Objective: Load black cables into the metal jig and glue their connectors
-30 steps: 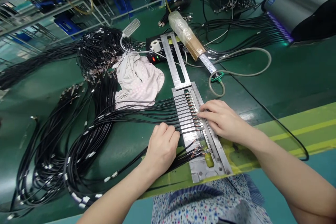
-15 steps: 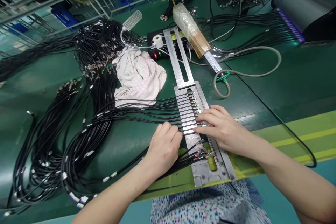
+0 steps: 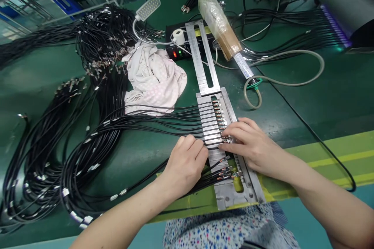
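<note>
A slotted metal fixture (image 3: 223, 196) lies on the bench in front of me, with a row of thin black cables (image 3: 187, 116) laid across its upper part. Their metal-tipped ends (image 3: 218, 112) line up over the slot. My left hand (image 3: 187, 163) is closed at the fixture's left edge, its curled fingers gripping a black cable. At the slot, my right hand (image 3: 253, 144) has its fingertips on a cable end, pinching or pressing it. Below both hands, several loose cable ends (image 3: 224, 173) rest on the lower part of the fixture.
A large cable bundle (image 3: 108, 120) spreads over the left of the bench. Beyond the fixture are a crumpled cloth (image 3: 156, 78), a small lamp (image 3: 148, 7), a black power box (image 3: 175, 52) and a wrapped dispensing syringe (image 3: 222, 27). A grey machine (image 3: 347, 4) stands at right.
The camera view has shifted slightly, moving the background. My hands stay at the fixture in nearly the same pose, the left one marginally closer to the slot.
</note>
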`<state>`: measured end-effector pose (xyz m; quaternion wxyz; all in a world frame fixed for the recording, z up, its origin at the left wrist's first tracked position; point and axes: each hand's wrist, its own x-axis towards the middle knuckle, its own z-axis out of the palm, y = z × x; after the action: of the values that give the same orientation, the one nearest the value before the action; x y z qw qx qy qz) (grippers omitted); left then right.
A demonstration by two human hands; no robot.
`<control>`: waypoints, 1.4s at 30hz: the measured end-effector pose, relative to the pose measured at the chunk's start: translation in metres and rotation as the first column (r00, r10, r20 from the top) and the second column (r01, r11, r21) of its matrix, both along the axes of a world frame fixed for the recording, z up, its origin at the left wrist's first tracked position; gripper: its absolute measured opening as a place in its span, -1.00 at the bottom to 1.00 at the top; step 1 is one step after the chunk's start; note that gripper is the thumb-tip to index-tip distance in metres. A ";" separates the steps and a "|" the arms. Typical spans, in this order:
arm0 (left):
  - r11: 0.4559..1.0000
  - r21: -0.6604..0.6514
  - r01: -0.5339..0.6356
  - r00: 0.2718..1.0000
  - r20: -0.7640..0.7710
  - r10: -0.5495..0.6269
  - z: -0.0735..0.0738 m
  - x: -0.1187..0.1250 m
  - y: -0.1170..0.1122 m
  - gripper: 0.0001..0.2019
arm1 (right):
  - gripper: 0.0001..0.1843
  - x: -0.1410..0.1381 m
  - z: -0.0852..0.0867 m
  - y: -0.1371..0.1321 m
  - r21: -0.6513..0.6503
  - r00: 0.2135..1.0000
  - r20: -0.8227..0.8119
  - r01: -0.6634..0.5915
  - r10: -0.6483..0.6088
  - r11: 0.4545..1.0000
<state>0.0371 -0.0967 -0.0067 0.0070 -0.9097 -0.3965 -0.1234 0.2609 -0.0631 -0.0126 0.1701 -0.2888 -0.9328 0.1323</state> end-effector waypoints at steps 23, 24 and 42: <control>0.994 -0.109 0.000 0.986 -0.168 -0.019 0.007 -0.006 -0.016 -0.88 | -0.48 -0.004 -0.002 -0.004 -0.018 0.998 0.044 0.052 -0.051 0.998; 0.992 -0.128 -0.022 0.989 -0.148 0.003 0.006 -0.008 -0.021 -0.90 | -0.47 0.000 -0.002 -0.003 -0.018 0.999 0.022 0.033 -0.033 0.999; 0.855 -0.501 -0.132 0.991 -0.065 0.116 0.016 -0.010 -0.032 -0.83 | -0.60 0.028 -0.021 -0.028 -0.109 0.935 -0.252 0.229 -0.250 0.967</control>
<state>0.0269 -0.1288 0.0096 -0.2168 -0.8543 -0.4725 0.0000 0.2892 -0.0907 -0.0332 0.2963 -0.3865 -0.8538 0.1841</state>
